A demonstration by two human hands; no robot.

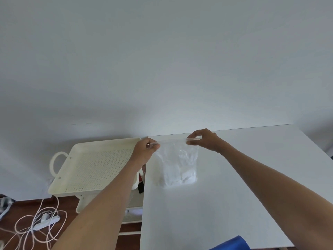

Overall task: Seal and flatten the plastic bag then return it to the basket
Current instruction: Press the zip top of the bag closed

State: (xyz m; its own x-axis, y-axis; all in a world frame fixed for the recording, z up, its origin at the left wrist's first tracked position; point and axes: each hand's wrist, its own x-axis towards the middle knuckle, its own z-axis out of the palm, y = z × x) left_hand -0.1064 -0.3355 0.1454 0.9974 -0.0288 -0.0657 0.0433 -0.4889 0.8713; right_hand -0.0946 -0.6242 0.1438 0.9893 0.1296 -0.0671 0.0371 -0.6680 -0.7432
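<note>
A clear plastic bag (pixel 177 163) with white contents stands upright on the white table (pixel 234 195), its bottom resting on the surface. My left hand (pixel 145 152) pinches the left end of the bag's top strip. The right end of that strip is pinched by my right hand (pixel 204 139). The strip is stretched taut between the two hands. To the left of the table sits the cream perforated basket (pixel 93 168), a shallow tray with a loop handle, holding nothing that I can see.
The basket rests on top of a white cart beside the table's left edge. A white power strip (pixel 47 221) and tangled cords lie on the wooden floor below. A blue object (pixel 232 243) pokes in at the table's near edge. A white wall stands behind.
</note>
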